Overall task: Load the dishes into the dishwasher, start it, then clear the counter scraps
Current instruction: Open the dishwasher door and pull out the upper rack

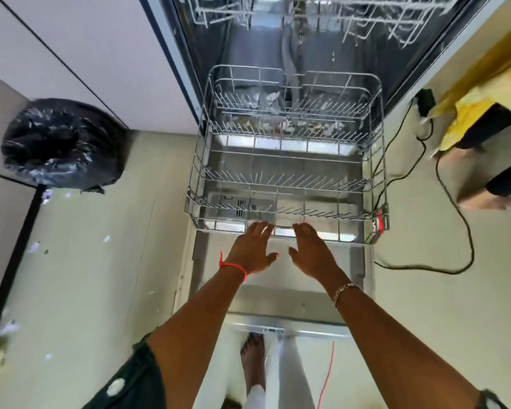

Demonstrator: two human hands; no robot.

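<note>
Fingers (260, 230) of left hand (252, 252) and right hand (313, 253) are spread, holding nothing; grey wire dishwasher rack (216, 224) rests over open steel door (278, 299), front rim at the fingertips.

Above the grey wire lower rack (378, 172) the way down is open; its upright tine rows split it into cross lanes, widest at the middle. Past its far end a white wire upper rack (366, 22) overhangs. To its left, floor runs to a black plastic bin bag (59, 143). To its right lie a looping black cable (455, 225) and another person's bare foot (481, 200). The left hand (252, 249) and right hand (313, 252) fill its near rim's middle
</note>
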